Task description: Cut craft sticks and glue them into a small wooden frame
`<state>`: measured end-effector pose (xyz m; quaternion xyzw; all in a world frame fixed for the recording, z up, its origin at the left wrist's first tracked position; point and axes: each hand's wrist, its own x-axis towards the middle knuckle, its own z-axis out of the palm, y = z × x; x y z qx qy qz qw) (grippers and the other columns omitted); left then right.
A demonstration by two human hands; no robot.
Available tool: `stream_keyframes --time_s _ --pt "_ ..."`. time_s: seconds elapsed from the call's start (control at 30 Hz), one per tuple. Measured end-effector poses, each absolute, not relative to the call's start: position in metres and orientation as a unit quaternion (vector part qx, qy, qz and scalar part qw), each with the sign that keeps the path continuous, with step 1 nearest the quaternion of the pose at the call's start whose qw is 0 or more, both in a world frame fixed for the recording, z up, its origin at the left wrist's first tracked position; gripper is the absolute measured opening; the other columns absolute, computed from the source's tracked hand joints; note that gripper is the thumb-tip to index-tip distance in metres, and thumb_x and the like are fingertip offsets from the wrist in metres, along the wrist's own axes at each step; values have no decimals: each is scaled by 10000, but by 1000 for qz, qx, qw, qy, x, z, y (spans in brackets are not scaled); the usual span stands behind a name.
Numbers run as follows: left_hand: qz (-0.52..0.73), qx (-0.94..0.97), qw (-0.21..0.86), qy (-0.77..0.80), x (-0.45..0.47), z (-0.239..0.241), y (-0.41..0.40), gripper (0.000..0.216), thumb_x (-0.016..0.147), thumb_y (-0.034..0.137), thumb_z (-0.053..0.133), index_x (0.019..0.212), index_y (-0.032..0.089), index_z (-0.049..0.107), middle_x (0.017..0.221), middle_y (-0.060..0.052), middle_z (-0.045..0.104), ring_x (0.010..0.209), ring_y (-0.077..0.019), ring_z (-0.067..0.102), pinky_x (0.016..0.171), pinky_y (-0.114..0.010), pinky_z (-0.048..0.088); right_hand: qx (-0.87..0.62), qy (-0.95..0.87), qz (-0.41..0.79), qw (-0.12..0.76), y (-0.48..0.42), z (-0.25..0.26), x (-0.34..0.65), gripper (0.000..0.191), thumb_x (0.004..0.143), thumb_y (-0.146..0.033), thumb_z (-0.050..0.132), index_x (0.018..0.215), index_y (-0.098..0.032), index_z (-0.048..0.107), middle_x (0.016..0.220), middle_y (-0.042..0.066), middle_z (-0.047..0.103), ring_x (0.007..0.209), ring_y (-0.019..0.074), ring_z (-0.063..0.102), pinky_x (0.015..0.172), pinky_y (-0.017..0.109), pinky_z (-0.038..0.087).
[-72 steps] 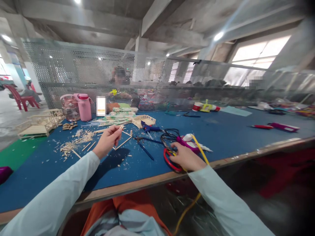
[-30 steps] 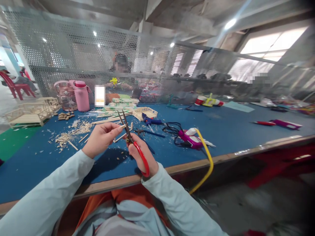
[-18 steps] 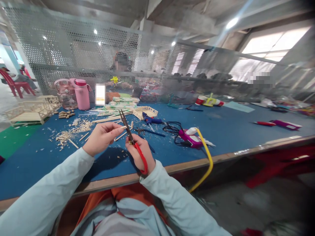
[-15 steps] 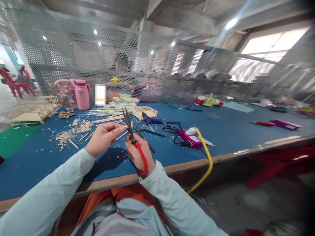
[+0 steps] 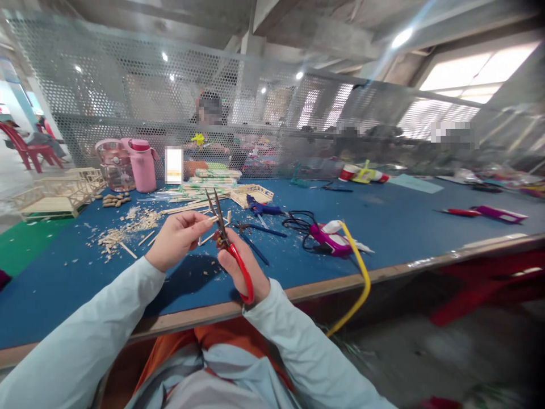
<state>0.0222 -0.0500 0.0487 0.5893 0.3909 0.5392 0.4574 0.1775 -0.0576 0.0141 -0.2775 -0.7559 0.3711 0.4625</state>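
Observation:
My left hand pinches a thin wooden stick that points right, above the blue table. My right hand grips red-handled snips with the blades pointing up and slightly apart, right at the stick's end. Both hands hover over the table's near edge, close together.
Wood chips and stick offcuts lie left of my hands. Behind are blue pliers, a blue glue gun, a pink glue gun with a yellow cord, pink bottles and stick-built frames. Another person sits behind the mesh screen.
My right hand picked the red snips up from the table's right side and brought them to the stick. The blades closed on the stick half a second ago and are now apart again.

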Motion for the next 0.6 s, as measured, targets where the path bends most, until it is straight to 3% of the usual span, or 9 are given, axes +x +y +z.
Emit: stream_keyframes --time_s 0.37,0.6 --pt "562 593 397 418 25 50 -52 299 649 425 654 666 131 603 417 58 413 371 -40 318 363 -179 239 -267 -768 358 458 -57 16 178 474 791 -585 408 1054 -192 439 810 34 456 762 164 436 709 292 390" --pt "566 612 376 404 23 49 -52 271 663 402 649 693 134 625 460 47 448 395 -45 332 380 -186 253 -267 -772 354 455 -57 17 178 522 778 -611 402 1079 -188 449 831 34 468 699 141 413 657 271 387"
